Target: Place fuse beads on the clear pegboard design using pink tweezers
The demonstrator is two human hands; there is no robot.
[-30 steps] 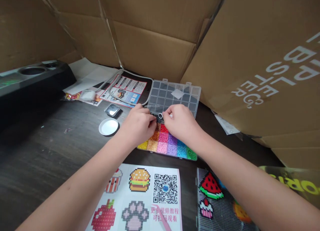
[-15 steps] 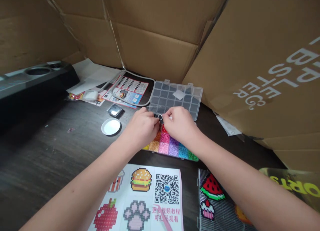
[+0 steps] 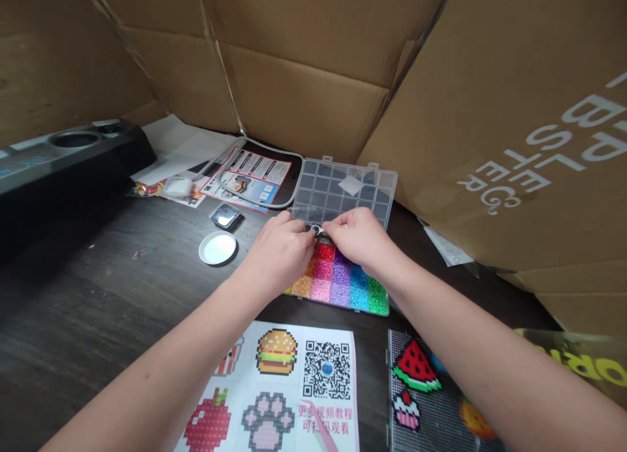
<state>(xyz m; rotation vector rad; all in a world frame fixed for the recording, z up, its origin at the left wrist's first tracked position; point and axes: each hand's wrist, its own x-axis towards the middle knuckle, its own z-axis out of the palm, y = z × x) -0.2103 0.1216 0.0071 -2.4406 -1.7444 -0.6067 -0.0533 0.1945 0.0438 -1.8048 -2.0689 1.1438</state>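
White capitals ran across the cardboard (image 3: 441, 112) between 2 and 3 o'clock, and I could make out "BSTER", "PLE" and an "&". Yellow letters sat at 4 o'clock, partly blocked by the right forearm. The pattern sheet (image 3: 300, 347) at 6 o'clock had one QR code (image 3: 326, 370) plus pink text, 更多视频教程 可扫码观看.

Both forearms angled inward, left from 7 o'clock, right from 4, with the backs of the hands up. The right hand (image 3: 360, 240) had its thumb and index pinching what looked like a small white ring (image 3: 321, 230), roughly mid-view over the bead case (image 3: 337, 304). The left hand (image 3: 279, 249) was right beside it, fingers curled together; couldn't tell what, if anything, they gripped.

Counts: one case with its clear lid (image 3: 321, 184) open toward 1 o'clock, four pixel pictures showing on the sheet, one pink tool (image 3: 323, 426) lying there too, one white dish (image 3: 217, 248) between 8 and 9 o'clock on the table (image 3: 161, 295). At 5 o'clock, one pegboard (image 3: 431, 416) carried one watermelon (image 3: 416, 367) and one cupcake (image 3: 406, 411), plus an orange piece (image 3: 475, 418).
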